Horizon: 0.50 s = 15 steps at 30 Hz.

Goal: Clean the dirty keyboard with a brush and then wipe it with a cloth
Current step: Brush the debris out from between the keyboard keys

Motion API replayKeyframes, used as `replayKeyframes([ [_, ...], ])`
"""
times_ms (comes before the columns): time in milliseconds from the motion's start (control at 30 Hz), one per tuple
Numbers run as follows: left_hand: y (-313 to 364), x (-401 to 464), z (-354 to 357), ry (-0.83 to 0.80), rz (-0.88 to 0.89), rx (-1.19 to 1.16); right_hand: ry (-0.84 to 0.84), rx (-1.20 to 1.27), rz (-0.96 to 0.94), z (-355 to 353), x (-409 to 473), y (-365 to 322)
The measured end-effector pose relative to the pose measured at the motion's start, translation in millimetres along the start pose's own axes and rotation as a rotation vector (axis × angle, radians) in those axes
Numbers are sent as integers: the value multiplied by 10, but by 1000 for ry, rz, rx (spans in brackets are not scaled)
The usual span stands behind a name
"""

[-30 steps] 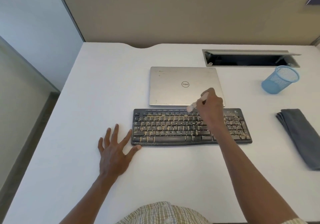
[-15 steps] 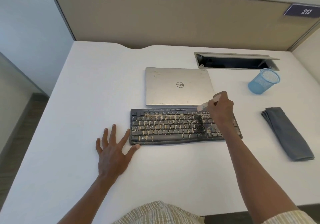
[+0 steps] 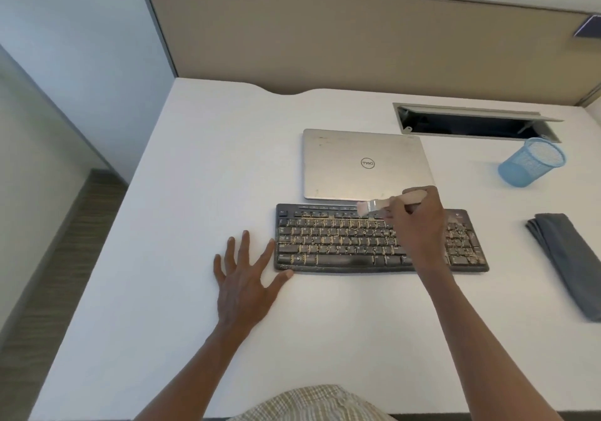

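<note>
- My right hand [image 3: 418,222] hangs over the middle-right of the keyboard [image 3: 380,240], fingers curled round the pale handle of a small brush [image 3: 390,204]. The brush lies nearly flat and points left, its bristle end on the top row of keys at the keyboard's far edge. I judge I hold it low and sideways so the bristles can drag grit along a row rather than poke into it.
- My left hand [image 3: 247,276] lies flat on the white desk [image 3: 201,193] with the fingers spread and straight, gripping nothing. Thumb and forefinger touch or very nearly touch the keyboard's near-left corner; I read that as a brace to stop the board sliding when the brush pushes leftward.
- The keyboard sits across the desk in front of me, black, with tan crumbs scattered over most of the key rows. By that look, brushing is at an early stage.
- Just behind it, nearly touching its far edge, lies a closed silver Dell laptop [image 3: 364,164]. Debris swept away from me could land against it.
- The folded grey cloth [image 3: 569,261] lies well off to the right, clear of both hands, presumably kept out of the dust until the wiping step.
- A blue mesh pen cup [image 3: 531,167] stands far right, near an open cable hatch [image 3: 471,125] in the desk.
</note>
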<state>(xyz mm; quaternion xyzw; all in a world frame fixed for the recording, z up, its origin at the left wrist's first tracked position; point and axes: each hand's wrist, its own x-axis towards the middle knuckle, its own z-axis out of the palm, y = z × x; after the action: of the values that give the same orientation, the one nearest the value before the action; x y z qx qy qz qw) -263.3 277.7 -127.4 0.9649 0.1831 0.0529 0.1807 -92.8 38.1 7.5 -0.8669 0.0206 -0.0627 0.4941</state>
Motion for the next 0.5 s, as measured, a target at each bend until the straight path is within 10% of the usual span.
replayKeyframes([
  [500, -39, -14, 26, 19, 4, -25, -211, -106, -294, 1104, -148, -467],
])
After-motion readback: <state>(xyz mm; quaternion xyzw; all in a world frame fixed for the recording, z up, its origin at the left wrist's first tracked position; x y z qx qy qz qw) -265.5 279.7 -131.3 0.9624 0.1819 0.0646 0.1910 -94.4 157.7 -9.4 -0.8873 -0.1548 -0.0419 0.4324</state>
